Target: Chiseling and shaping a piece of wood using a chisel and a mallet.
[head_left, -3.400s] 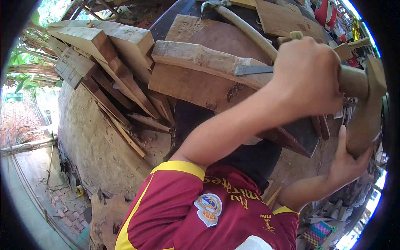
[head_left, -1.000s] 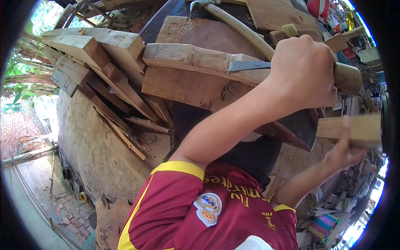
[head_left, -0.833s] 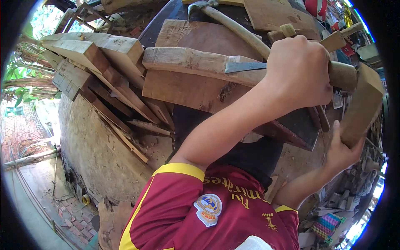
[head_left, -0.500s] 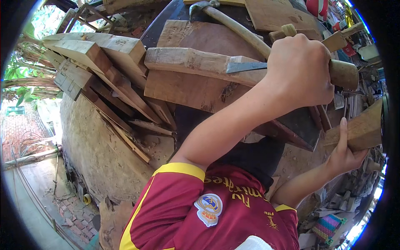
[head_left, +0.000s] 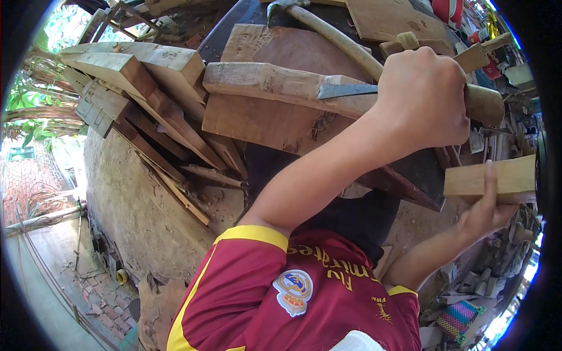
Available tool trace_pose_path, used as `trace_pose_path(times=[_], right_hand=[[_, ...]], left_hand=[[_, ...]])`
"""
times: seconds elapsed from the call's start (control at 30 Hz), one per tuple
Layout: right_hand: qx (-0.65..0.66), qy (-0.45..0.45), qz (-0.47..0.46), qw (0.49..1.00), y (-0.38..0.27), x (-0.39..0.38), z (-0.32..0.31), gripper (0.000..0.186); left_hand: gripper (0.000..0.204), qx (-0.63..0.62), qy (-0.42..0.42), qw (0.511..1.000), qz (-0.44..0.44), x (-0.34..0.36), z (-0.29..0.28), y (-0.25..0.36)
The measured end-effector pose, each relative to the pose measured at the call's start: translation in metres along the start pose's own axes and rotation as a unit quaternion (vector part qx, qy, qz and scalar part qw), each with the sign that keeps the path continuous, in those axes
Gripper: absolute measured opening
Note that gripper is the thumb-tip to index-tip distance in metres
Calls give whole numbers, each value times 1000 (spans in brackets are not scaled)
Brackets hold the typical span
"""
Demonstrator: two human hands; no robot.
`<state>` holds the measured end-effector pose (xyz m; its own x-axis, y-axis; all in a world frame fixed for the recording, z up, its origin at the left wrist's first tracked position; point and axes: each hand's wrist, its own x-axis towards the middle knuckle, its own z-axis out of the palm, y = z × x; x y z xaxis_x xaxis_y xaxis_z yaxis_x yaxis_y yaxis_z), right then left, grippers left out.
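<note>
My left hand (head_left: 422,96) is closed round a chisel, its fist upper middle-right. The chisel's flat blade (head_left: 346,90) points left and lies against a shaped wooden beam (head_left: 275,82). On the other side of the fist the thick wooden handle (head_left: 485,105) sticks out. Lower right, my right hand (head_left: 483,207) grips a squared wooden block (head_left: 468,182) from below, one finger stretched up over its side. The block's right end runs into the dark rim of the picture. Block and chisel handle are apart. Under the beam lies a wide board (head_left: 252,121).
A hammer (head_left: 333,35) with a wooden handle lies beyond the beam. Several cut timber pieces (head_left: 170,64) lean at the left on a large rounded tan surface (head_left: 134,193). A flat board (head_left: 398,20) lies at the back. A woven multicoloured item (head_left: 459,319) sits lower right.
The wooden block in my right hand has turned from tilted to nearly level, its left end reaching further left. My left hand and the chisel have hardly moved.
</note>
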<state>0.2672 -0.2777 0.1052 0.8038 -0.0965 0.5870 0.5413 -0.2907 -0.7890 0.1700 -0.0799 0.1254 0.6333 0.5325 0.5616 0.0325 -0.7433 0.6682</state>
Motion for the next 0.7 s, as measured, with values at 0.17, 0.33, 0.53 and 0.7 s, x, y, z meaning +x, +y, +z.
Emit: trace_pose_path(times=[0.17, 0.33, 0.53, 0.7], right_hand=[[-181, -119, -175, 960, 8, 2, -9, 67], [-46, -7, -46, 998, 9, 0, -9, 64], [-32, 23, -79, 996, 7, -3, -11, 60], [33, 17, -79, 996, 5, 6, -19, 55]], left_hand=[[20, 16, -27, 999, -11, 3, 1, -3], [20, 30, 8, 1000, 0, 1, 4, 2], [20, 6, 20, 999, 33, 1, 4, 6], [20, -18, 19, 1000, 12, 4, -5, 1]])
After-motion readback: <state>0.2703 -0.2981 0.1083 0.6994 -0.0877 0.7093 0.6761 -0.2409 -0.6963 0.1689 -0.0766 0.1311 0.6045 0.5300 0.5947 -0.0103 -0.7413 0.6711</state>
